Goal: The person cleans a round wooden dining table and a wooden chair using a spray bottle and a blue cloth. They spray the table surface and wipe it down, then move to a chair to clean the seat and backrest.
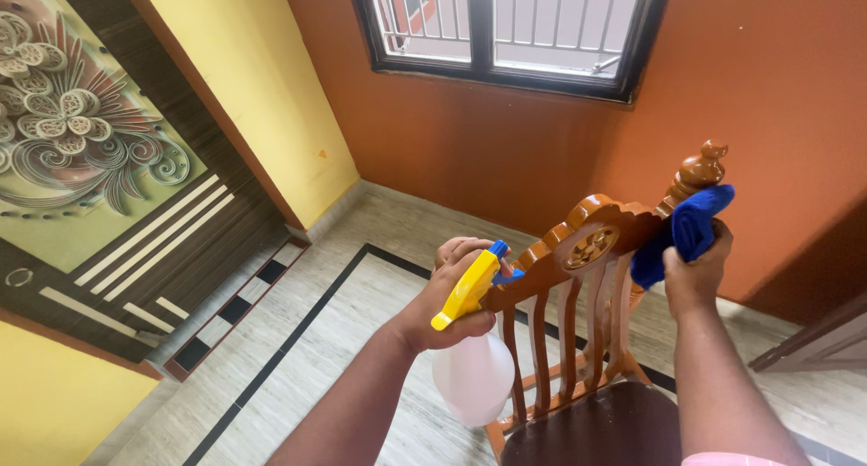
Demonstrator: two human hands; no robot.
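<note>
Wooden chair: carved brown back with vertical slats and a dark seat, standing on the tiled floor. Its top rail runs as the long axis, rising from beside my left grip up to my right grip, and ends in a turned finial just above the right.

Spray bottle: translucent white body hanging below my left grip, with a yellow trigger and blue nozzle at the top. The nozzle points right, at the near end of the rail, touching it or just short; I cannot tell which.

Blue cloth: bunched, pressed on the far end of the rail below the finial, directly ahead of my right grip.

Left hand: grip closed round the bottle's neck, fingers over the trigger. It is the nearer hand to the lower end of the rail.

Right hand: grip closed on the cloth, holding it against the wood; nearer to the higher end.
</note>
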